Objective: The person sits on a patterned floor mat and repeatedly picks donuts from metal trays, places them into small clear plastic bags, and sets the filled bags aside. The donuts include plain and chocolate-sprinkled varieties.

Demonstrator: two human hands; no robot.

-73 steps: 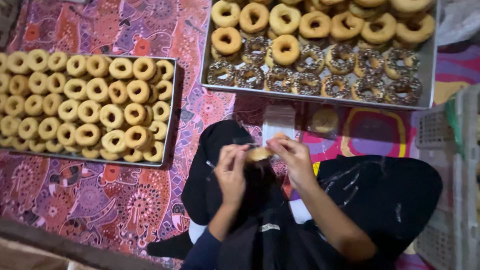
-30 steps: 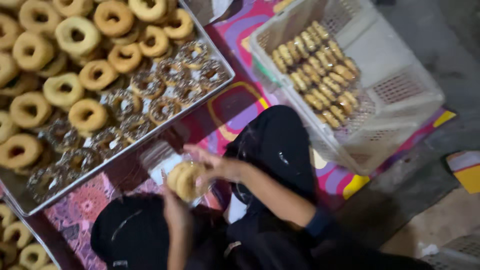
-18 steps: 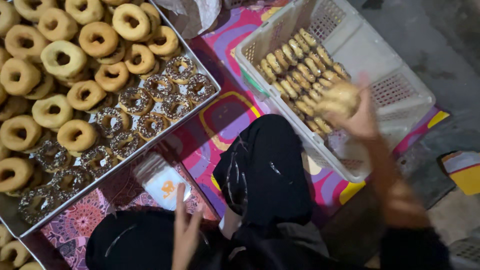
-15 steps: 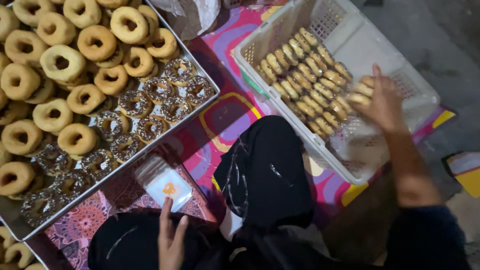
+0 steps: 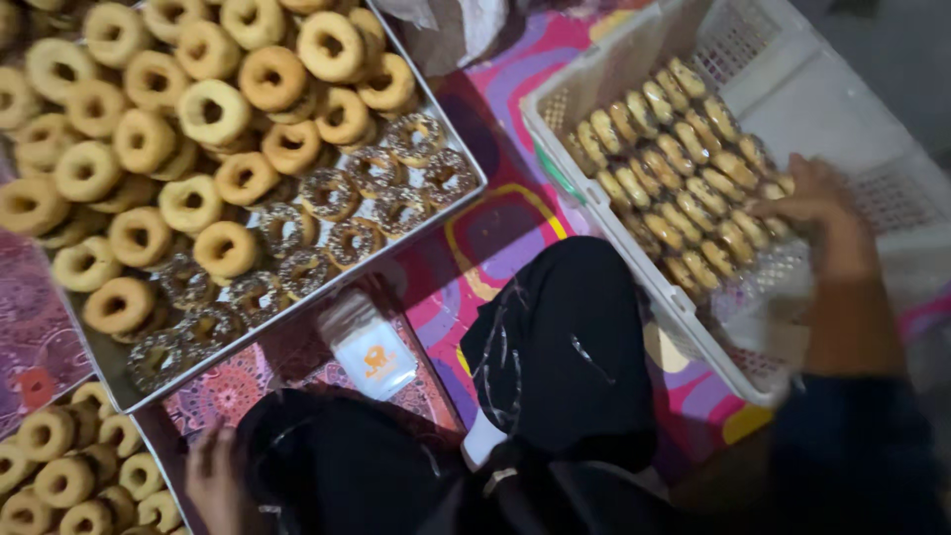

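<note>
Hands apart: right hand [image 5: 817, 203] has swung over the white slatted plastic crate [image 5: 892, 188], fingers loosely curled on the packed doughnut rows [image 5: 684, 163], its wrapped doughnut now set down; left hand [image 5: 213, 476], empty, rests beside the knee

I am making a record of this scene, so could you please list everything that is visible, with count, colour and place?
metal tray: one, silver, upper left, holding many doughnuts.
plain doughnuts: many, golden brown, far part of that tray.
sprinkled doughnuts: many, dark with pale bits, near edge of that tray.
second tray of doughnuts: one, golden brown, bottom left, partly cut off.
plastic crate: one, white, upper right.
wrapped doughnuts: rows, too many to count, golden, inside the crate.
stack of clear bags: one, clear with orange mark, between tray and knees.
patterned mat: one, pink, purple and yellow, underneath everything.
left hand: bottom left, beside the dark trousers.
right hand: on the wrapped doughnuts.
</note>
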